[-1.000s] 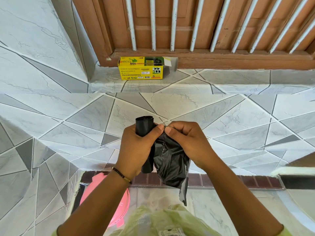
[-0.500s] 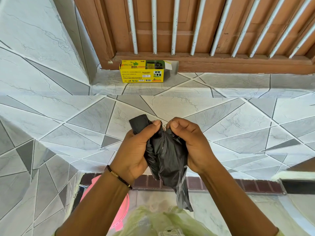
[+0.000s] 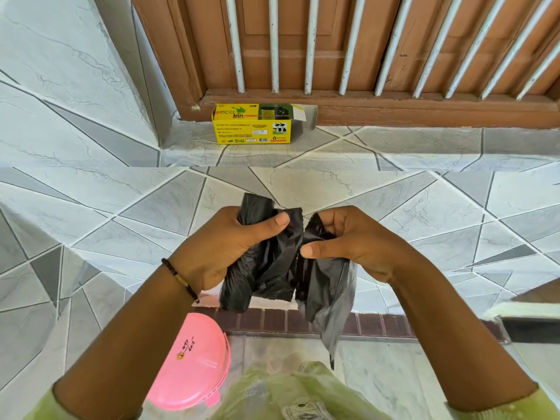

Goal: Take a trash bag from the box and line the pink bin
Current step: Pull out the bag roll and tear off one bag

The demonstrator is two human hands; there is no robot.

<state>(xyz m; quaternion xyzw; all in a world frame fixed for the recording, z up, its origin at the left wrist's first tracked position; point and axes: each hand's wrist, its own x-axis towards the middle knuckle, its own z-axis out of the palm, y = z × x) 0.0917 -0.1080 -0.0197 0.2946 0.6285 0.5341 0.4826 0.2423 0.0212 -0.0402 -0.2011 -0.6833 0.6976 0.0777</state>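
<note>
My left hand (image 3: 224, 244) grips a black roll of trash bags (image 3: 257, 265), its top sticking out above my fingers. My right hand (image 3: 342, 237) pinches a single black trash bag (image 3: 327, 286) that hangs down crumpled, with a narrow gap showing between it and the roll. Both hands are at chest height over the tiled wall. The pink bin (image 3: 194, 362) stands below my left forearm with its lid closed. The yellow trash bag box (image 3: 253, 128) lies on the tiled ledge ahead, its right end flap open.
A brown wooden door with white bars (image 3: 333, 50) rises behind the ledge. A row of dark red bricks (image 3: 378, 324) borders the floor below. A dark object with a white edge (image 3: 527, 316) pokes in at the right.
My hands have moved apart. The bag in my right hand has split from the roll in my left along a vertical line. More of the pink bin shows now.
</note>
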